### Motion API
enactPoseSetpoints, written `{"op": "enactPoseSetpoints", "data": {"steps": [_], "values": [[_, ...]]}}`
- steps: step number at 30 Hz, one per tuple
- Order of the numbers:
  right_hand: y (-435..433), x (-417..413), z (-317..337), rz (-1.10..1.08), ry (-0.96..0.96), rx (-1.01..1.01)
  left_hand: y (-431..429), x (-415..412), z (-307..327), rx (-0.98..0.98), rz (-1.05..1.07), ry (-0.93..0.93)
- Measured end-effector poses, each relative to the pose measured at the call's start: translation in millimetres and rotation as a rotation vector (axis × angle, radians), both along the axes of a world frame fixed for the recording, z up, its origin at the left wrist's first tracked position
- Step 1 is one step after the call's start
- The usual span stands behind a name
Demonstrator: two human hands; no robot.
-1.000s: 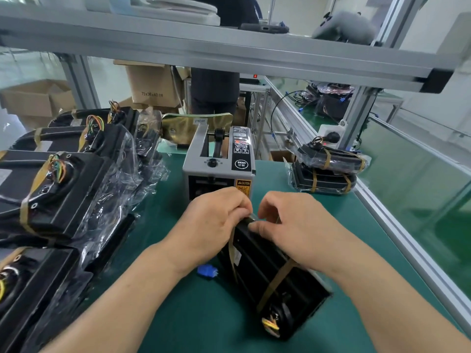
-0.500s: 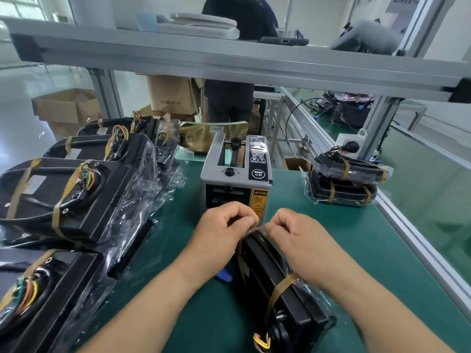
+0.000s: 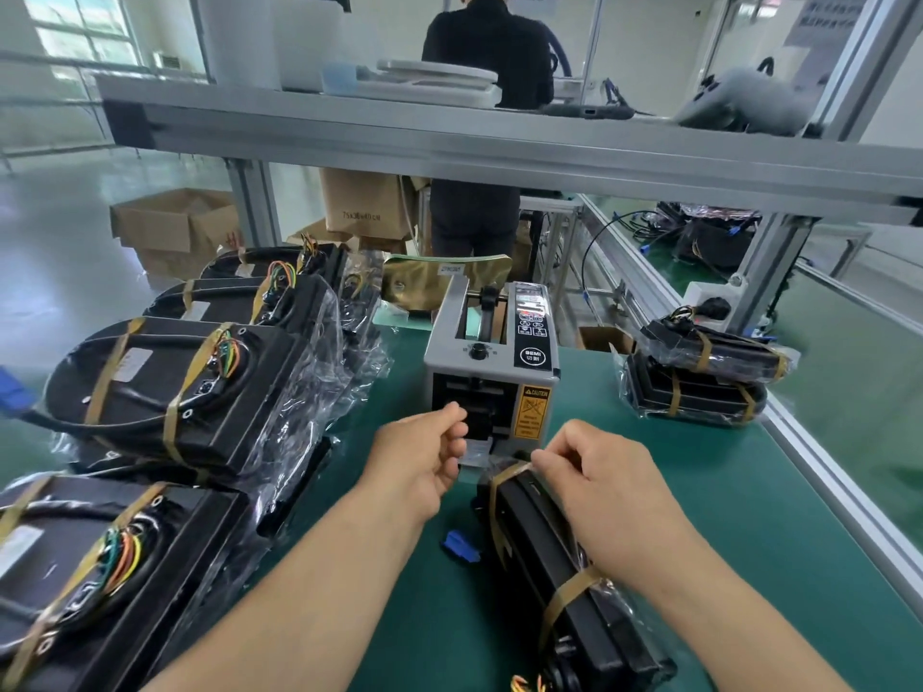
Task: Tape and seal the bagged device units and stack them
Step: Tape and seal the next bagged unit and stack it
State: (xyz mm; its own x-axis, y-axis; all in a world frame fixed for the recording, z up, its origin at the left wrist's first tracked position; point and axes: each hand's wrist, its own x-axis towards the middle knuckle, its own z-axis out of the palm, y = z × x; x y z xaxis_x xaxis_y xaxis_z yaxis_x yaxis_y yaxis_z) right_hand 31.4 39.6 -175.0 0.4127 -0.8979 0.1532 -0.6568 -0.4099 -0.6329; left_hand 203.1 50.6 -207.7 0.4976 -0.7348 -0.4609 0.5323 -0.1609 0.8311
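Your left hand (image 3: 424,457) has left the bagged unit (image 3: 539,561) for the tape dispenser (image 3: 492,362) mouth, fingers curled, contents unclear. Your right hand (image 3: 604,486) pinches the unit's far end on the counter (image 3: 724,467). Likely heavy, rigid, with slippery film: grip the body, not the wires (image 3: 522,684).

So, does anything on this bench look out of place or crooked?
Two small things. A blue piece lies on the green mat, just left of the bagged unit under the right hand; perhaps a stray. In the stack on the right, the top unit sits turned across the lower one, not squared.
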Motion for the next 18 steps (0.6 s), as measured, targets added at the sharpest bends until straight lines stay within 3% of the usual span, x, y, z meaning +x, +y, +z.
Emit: {"op": "enactPoseSetpoints", "data": {"steps": [9,18], "values": [[-3,0,-11,-0.07,-0.164,0.182,-12,-5,10,0.034,-0.002,0.146],[-4,-1,-15,-0.073,-0.185,0.185,-25,-20,7,-0.033,0.248,0.199]]}}
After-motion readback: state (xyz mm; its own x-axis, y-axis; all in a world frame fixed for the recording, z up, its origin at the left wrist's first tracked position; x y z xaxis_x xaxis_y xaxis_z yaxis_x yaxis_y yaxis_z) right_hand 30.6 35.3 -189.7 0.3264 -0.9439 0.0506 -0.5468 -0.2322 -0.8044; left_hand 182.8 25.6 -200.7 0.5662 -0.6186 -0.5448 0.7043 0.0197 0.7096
